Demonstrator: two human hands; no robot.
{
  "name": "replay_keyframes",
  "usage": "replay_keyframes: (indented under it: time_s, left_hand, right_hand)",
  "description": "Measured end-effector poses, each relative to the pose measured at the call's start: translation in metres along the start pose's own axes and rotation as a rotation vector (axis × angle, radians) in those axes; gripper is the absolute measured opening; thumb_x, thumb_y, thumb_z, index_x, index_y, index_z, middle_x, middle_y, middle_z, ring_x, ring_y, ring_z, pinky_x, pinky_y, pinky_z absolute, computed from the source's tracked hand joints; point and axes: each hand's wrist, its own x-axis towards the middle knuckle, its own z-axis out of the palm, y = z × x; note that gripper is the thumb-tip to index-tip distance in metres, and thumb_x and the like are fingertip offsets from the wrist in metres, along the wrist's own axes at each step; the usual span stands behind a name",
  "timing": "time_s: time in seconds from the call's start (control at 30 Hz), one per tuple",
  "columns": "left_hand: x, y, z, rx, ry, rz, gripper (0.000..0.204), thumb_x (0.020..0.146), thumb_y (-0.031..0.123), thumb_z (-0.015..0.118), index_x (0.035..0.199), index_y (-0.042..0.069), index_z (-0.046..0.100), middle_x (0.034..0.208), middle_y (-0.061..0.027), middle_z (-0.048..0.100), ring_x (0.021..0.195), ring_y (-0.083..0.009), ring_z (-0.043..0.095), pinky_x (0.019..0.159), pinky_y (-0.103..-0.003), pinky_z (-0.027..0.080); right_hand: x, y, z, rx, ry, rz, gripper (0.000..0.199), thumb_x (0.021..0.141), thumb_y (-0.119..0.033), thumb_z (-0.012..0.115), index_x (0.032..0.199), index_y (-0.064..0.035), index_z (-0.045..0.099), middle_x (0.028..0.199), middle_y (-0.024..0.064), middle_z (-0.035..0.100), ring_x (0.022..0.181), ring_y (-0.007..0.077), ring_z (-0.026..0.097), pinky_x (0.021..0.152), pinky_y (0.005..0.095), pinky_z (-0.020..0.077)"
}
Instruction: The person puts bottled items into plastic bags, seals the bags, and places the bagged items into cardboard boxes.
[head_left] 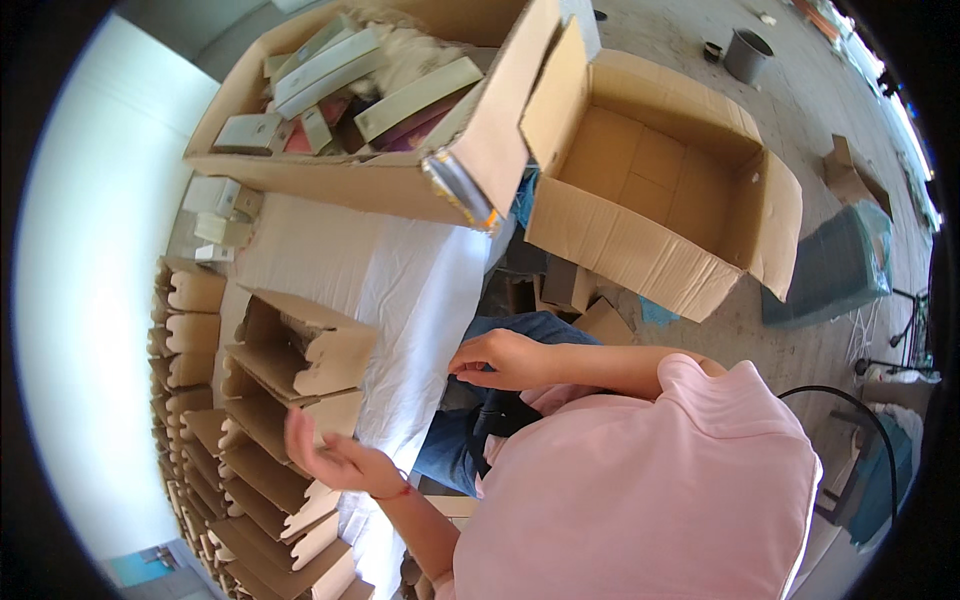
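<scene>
The left hand (pixel 335 455) is spread wide over a row of folded cardboard trays (pixel 290 420) along the surface's (pixel 420 270) left edge. The right hand (pixel 500 358), loosely curled and holding nothing, rests at the surface's near edge. A packed carton (pixel 390 180) crowds the far end; an open carton (pixel 650 200) stands on the floor (pixel 800 100) beyond.

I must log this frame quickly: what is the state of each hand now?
Left hand: open, palm up, holding nothing, over the folded cardboard boxes.
Right hand: fingers curled at the white sheet's edge; grip cannot be told.
</scene>
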Motion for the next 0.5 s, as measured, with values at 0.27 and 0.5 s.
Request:
replay_keyframes:
  time_s: [0.27, 0.5]
  left_hand:
    - [0.045, -0.048, 0.032, 0.600, -0.305, -0.005, 0.049, 0.077, 0.035, 0.067, 0.116, 0.007, 0.055, 0.108, -0.0137, 0.060, 0.099, -0.0329, 0.053, 0.091, -0.045, 0.035]
    - [0.045, -0.070, 0.006, 0.493, -0.311, 0.027, 0.021, 0.078, 0.024, 0.068, 0.092, 0.009, 0.067, 0.100, -0.0096, 0.063, 0.096, -0.0265, 0.057, 0.093, -0.041, 0.037]
  right_hand:
    - [-0.044, 0.024, -0.107, -0.472, 0.700, 0.097, 0.025, 0.076, 0.000, 0.061, 0.101, -0.0036, 0.064, 0.102, 0.0134, 0.062, 0.089, 0.0297, 0.061, 0.078, 0.0357, 0.0493]
    - [-0.016, -0.003, -0.053, -0.408, 0.631, -0.082, 0.024, 0.079, 0.009, 0.055, 0.100, -0.0005, 0.061, 0.097, 0.0141, 0.062, 0.085, 0.0218, 0.061, 0.074, 0.0299, 0.0488]
